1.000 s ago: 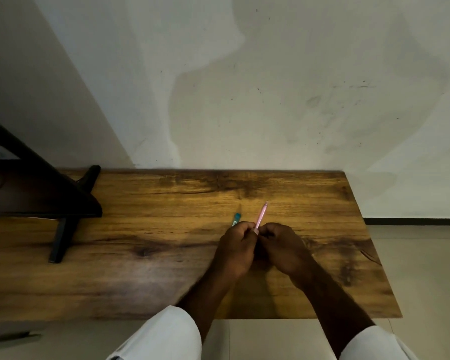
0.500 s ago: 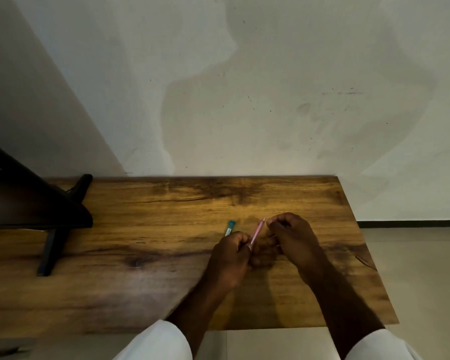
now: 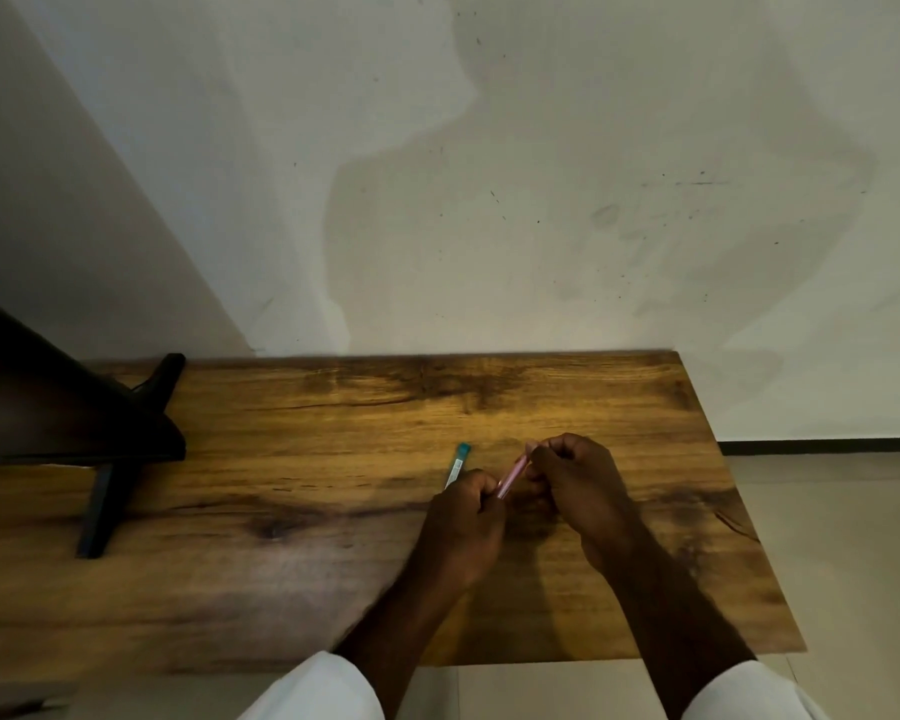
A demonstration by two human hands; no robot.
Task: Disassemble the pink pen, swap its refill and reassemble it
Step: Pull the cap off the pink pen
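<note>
Above the wooden surface (image 3: 333, 511), both hands are clamped on the pink pen (image 3: 513, 476): left hand (image 3: 466, 522) at the lower barrel, right hand (image 3: 575, 480) at its upper end. Judging by this, the barrel is being unscrewed; keep the left hand steady, twist gently, and catch loose parts near the teal pen (image 3: 458, 465).

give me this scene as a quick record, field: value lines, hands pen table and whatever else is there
left hand: closed on the lower end of the pink pen
right hand: pinching the pen's upper end
pink pen: tilted, held above the table between both hands
teal pen: lying on the table, near end hidden behind the left hand
table: wooden, against a pale wall
black stand: on the table's left side
sleeves: white
</note>
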